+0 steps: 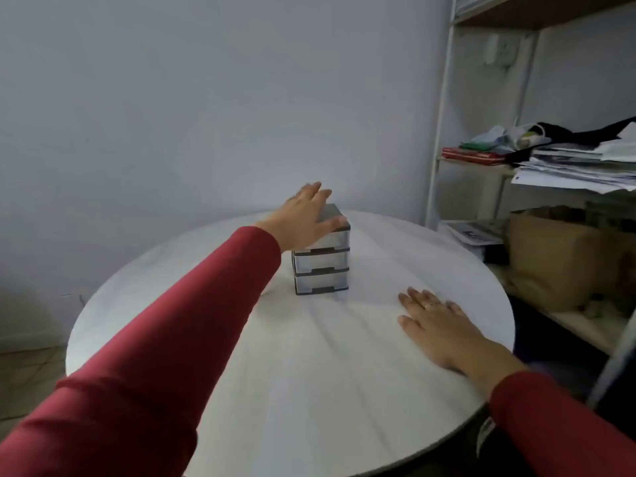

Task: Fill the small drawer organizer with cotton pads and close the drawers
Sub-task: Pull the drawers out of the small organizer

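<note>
While you're looking down from the head camera, your left hand [303, 218] lies on top of the small drawer organizer [321, 266] just above the middle of the frame. The fingers are fairly straight and a bit spread over the dark lid, and the thumb sits at the front top edge, so it's resting there rather than pinching. The organizer stands upright on the round white table [309, 390], toward the far side, and its three clear drawers are stacked with all fronts flush. Your right hand [437, 325] is lower right of it, well apart, palm down flat on the tabletop with fingers spread, and there's a ring on one finger. Both arms are in red sleeves [165, 356]. Along the right edge of the frame there's a white shelf unit [444, 108] holding a messy stack of papers [578, 166], with a cardboard box [550, 256] lower down.
</note>
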